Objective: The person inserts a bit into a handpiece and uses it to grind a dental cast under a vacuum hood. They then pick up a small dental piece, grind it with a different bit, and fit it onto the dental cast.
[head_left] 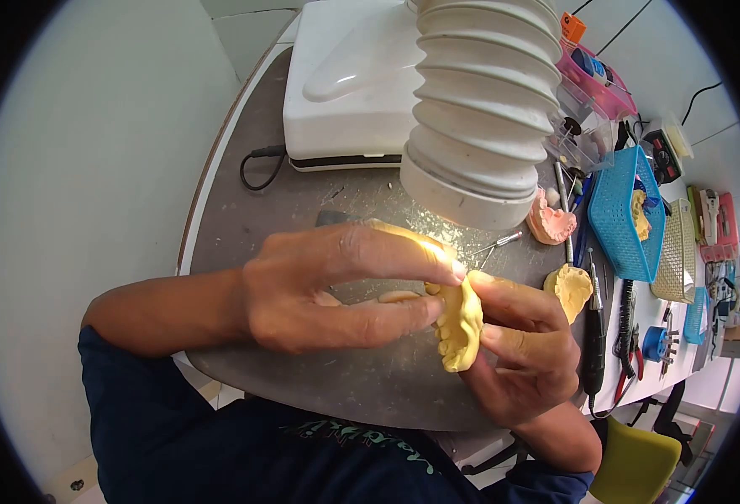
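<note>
A yellow dental cast (458,323) with a row of moulded teeth is held up between my two hands, above the grey work surface. My right hand (528,344) grips its right side, with the thumb and fingers pressed along the edge. From the left, my left hand (328,290) reaches across, its index fingertip on the cast's upper end and its thumb against the toothed side. The left hand's other fingers are mostly hidden behind it. Bright light falls on the fingertips. Pale shavings lie on the surface beyond the cast.
A wide white corrugated hose (483,109) hangs just beyond my hands, beside a white box-shaped machine (349,101). At right are a pink cast (551,220), another yellow cast (570,292), a black handpiece (594,344), a blue basket (628,214) and red-handled pliers (624,382).
</note>
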Demonstrator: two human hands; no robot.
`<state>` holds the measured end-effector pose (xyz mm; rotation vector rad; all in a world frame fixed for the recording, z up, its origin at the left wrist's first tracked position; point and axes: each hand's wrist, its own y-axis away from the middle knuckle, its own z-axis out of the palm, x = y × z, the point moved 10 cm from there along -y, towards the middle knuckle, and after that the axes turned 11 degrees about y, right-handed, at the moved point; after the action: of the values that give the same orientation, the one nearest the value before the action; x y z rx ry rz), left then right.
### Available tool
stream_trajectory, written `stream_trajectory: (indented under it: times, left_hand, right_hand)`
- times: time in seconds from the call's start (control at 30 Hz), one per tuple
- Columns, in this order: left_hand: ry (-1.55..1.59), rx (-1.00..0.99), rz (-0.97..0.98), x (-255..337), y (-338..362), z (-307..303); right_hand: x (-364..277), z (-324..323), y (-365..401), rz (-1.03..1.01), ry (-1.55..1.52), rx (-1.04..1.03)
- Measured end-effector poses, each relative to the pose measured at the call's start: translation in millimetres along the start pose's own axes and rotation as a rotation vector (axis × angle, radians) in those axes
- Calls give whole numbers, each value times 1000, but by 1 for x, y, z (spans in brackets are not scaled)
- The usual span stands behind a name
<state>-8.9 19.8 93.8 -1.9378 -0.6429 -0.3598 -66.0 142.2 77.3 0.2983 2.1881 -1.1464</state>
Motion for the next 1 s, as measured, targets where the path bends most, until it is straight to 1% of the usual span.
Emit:
stream_trajectory:
  times: [0.07, 0.17, 0.2, 0.23, 0.27, 0.3, 0.37, 0.43, 0.53, 0.67, 0.73, 1.0]
  left_hand:
    - [-18, -7, 30, 4, 1, 1]
    - [-21, -56, -14, 1, -1, 1]
    - [-22, -59, -16, 0, 0, 3]
    - [-16, -4, -13, -3, 4, 1]
    - [-10, 50, -11, -5, 5, -2]
    - [-11, 48, -11, -5, 5, 1]
    - [47, 148, -72, -10, 6, -4]
    - [48, 130, -74, -9, 4, -4]
    - [54, 114, -51, -9, 3, -2]
    - [62, 106, -9, -6, 2, -3]
    - [62, 97, 7, -5, 1, -3]
    - [99, 120, 29, -2, 2, -3]
  right_hand:
    - [-3, 1, 0, -24, 17, -17]
    - [0, 1, 2, 12, -3, 1]
    - [4, 0, 3, 58, -41, 9]
    - [8, -1, 3, 102, -78, 17]
    - [8, -1, 2, 102, -80, 19]
    - [8, -2, 0, 111, -67, 17]
    - [9, -4, -2, 121, -55, 17]
    - [0, -1, -5, -1, 75, -34]
    - [-4, -3, -6, -45, 129, -18]
    - [-5, -5, -5, -18, 144, 12]
    - [-11, -2, -9, -54, 197, -53]
    - [-13, 0, -6, -98, 181, -36]
